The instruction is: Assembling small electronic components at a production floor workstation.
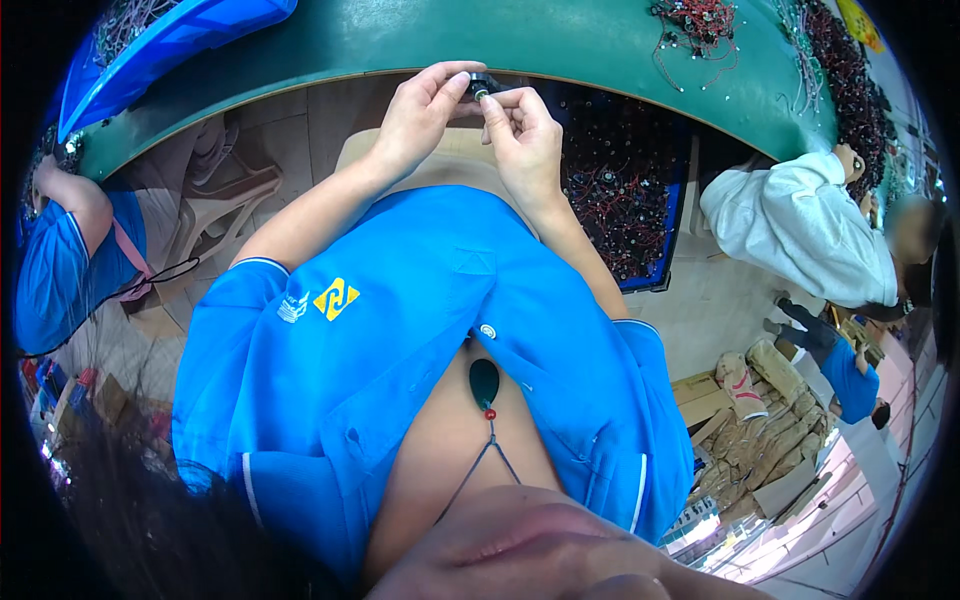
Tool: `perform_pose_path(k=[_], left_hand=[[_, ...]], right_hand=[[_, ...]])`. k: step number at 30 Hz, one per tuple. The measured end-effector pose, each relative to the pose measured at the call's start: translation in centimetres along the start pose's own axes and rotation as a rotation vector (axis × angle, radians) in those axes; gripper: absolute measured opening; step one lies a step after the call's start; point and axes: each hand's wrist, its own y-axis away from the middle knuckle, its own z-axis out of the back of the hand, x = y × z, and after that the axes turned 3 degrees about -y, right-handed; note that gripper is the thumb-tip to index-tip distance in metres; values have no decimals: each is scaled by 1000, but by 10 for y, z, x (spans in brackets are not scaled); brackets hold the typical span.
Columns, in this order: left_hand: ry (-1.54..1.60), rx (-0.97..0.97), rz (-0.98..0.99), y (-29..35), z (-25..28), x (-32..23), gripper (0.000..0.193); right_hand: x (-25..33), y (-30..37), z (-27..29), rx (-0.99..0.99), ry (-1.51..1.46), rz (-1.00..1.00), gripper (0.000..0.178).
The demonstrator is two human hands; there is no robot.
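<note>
Left hand [418, 115], right hand [526, 132]: both grips pinch one small black part [480, 82], perhaps cylindrical, at near edge of green worktop [400, 38].

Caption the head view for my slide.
Left hand and right hand hold a small black part by the green table, near a blue-edged bin.

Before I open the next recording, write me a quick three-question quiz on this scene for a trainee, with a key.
1. What do the left hand and right hand hold between them?
2. True or false: the pile of red-wired parts lies on the green tabletop.
3. Where is the blue-edged crate?
A. Beside the left forearm
B. Beside the right forearm
C. On the green tabletop

Key: 1. A small dark part. 2. True. 3. B.
</note>
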Motion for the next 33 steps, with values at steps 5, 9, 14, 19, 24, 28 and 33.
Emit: perform_pose_path(k=[5, 9, 14, 19, 24, 28, 33], left_hand=[[23, 23, 38, 1, -2, -3, 30], [-62, 45, -32, 0, -3, 1, 30], [-214, 83, -123, -1, 0, 2, 32], [-315, 102, -150, -1, 0, -1, 32], [-317, 115, -180, -1, -3, -2, 28], [-285, 122, -198, -2, -4, -1, 25], [-289, 114, -166, -3, -9, 3, 23]], right_hand=[[1, -2, 1, -10, 16, -4, 6], [-2, -1, 3, -5, 25, -13, 6], [1, 1, 10, 56, 96, -53, 4], [6, 2, 18, 123, 169, -62, 5], [14, 4, 23, 140, 242, -62, 6], [20, 6, 25, 154, 287, -77, 6], [13, 5, 28, 180, 229, -74, 7]])
